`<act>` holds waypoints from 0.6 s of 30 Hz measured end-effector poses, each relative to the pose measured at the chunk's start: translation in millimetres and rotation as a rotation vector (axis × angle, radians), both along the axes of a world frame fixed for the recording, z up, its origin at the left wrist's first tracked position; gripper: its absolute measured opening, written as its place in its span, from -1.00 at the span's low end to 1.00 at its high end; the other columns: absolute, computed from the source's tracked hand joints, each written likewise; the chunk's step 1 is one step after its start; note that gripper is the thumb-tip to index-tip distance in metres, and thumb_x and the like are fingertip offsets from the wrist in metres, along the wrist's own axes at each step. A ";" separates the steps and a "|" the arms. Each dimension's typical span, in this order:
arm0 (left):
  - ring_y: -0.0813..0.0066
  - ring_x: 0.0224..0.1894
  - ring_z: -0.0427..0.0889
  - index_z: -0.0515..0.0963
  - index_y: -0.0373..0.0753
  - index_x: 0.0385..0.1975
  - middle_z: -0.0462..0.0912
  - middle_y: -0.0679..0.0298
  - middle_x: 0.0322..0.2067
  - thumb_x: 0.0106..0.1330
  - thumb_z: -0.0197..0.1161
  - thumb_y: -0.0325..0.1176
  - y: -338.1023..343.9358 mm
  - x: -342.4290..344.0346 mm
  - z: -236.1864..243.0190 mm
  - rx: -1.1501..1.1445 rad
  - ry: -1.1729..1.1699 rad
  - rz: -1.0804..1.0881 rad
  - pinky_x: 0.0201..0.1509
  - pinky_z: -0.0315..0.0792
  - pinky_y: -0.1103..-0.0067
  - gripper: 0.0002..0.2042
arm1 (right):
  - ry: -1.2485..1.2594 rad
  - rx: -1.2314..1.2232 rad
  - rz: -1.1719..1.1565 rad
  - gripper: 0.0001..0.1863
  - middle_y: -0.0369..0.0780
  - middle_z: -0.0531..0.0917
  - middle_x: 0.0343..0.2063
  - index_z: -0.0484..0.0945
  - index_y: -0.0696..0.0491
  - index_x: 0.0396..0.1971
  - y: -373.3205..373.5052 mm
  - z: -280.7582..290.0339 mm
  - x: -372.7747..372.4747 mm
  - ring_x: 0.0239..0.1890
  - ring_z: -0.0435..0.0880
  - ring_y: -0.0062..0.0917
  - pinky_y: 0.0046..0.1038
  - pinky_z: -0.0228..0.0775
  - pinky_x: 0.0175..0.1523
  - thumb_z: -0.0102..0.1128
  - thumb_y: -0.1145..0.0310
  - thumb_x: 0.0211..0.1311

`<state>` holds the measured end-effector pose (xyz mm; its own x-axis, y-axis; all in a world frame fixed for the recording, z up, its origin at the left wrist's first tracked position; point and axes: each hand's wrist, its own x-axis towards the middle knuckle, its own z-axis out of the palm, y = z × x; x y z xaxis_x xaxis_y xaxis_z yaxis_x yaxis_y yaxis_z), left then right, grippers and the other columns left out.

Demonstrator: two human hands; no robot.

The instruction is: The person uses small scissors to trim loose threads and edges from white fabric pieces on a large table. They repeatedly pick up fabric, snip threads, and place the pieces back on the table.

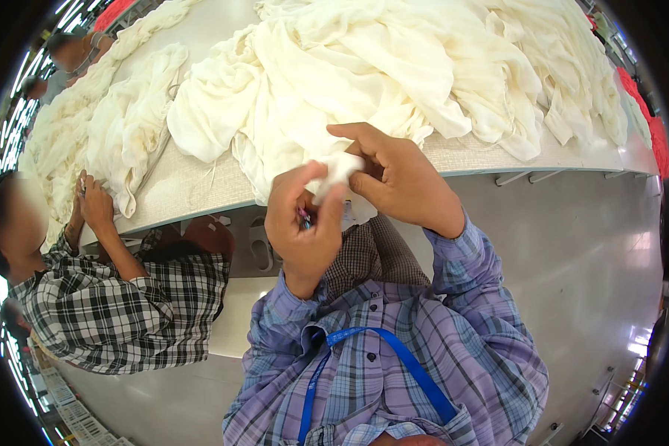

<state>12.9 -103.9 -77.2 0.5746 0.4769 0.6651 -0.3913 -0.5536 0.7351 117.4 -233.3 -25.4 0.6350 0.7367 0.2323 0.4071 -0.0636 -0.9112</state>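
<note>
In front of my body, both hands are raised at the table edge around a blurred bunch of cream fabric (334, 175). My left hand (301, 227) is curled, with a small purple metal tool (304, 217) inside its fingers, while its thumb and forefinger are at the cloth. My right hand (398, 182) grips the cloth with thumb and fingers, its forefinger raised. Behind them, heaped cream garments (297, 82) hang over the edge of the pale table (186, 189). The tool's shape is mostly hidden by my fingers.
A co-worker in a checked shirt (126, 320) sits at my left, hands (95, 199) on cream fabric. More people (70, 56) are at the far left. Red cloth (650, 111) shows at the right rim. Metal bars (531, 175) run under the table above a grey floor (557, 282).
</note>
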 end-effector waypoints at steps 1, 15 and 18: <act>0.73 -0.53 0.36 0.55 -0.35 -0.12 0.61 0.30 -0.31 0.21 0.40 -0.53 3.2 2.6 -1.0 -0.046 0.042 0.030 -0.50 0.26 0.74 -0.74 | 0.030 0.024 0.048 -0.48 -0.27 0.61 -0.38 0.44 0.10 0.22 -0.6 -7.8 1.5 -0.42 0.50 -0.66 -0.56 0.37 -0.32 0.22 0.56 0.22; 0.81 -0.57 0.40 0.59 -0.32 -0.27 0.52 0.44 -0.57 0.31 0.34 -0.48 19.9 6.1 -4.9 -0.340 0.094 0.105 -0.53 0.26 0.79 -0.91 | -0.264 0.232 -0.481 -0.64 -0.20 0.62 -0.30 0.65 0.12 -0.21 -38.5 -107.0 -54.9 -0.42 0.52 -0.57 -0.56 0.38 -0.37 0.57 0.33 0.00; 0.81 -0.57 0.40 0.59 -0.31 -0.27 0.53 0.44 -0.57 0.31 0.34 -0.48 17.2 2.9 -1.1 -0.379 0.084 0.100 -0.52 0.27 0.79 -0.91 | -0.262 0.207 -0.503 -0.66 -0.20 0.60 -0.34 0.65 0.13 -0.24 -26.8 -109.0 -55.4 -0.43 0.53 -0.55 -0.54 0.38 -0.38 0.56 0.34 0.00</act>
